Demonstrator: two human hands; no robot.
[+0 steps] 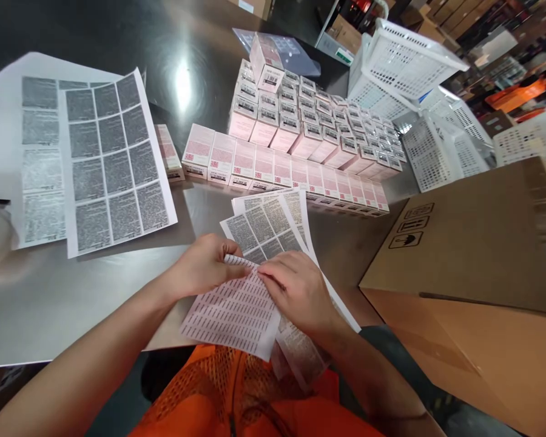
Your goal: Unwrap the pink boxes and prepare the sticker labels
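Near the table's front edge, a white sheet of small labels (236, 309), printed in rows of short lines, tilts toward me. My left hand (209, 264) is closed on its top edge, thumb above and fingers beneath. Thumb and fingertips of my right hand (298, 291) pinch at the same edge, close to the left thumb. Whether a single label is lifting there I cannot tell. Under and behind it lie sheets of larger dark-printed labels (264, 227), partly covered by my hands. A row of small pink-and-white boxes (264, 164) lies just beyond.
Upright boxes (295, 124) stand in a block behind the row, with one box (266, 60) on top. More label sheets (113, 164) lie at left. A large cardboard carton (464, 243) blocks the right side. White plastic baskets (409, 60) are stacked behind it.
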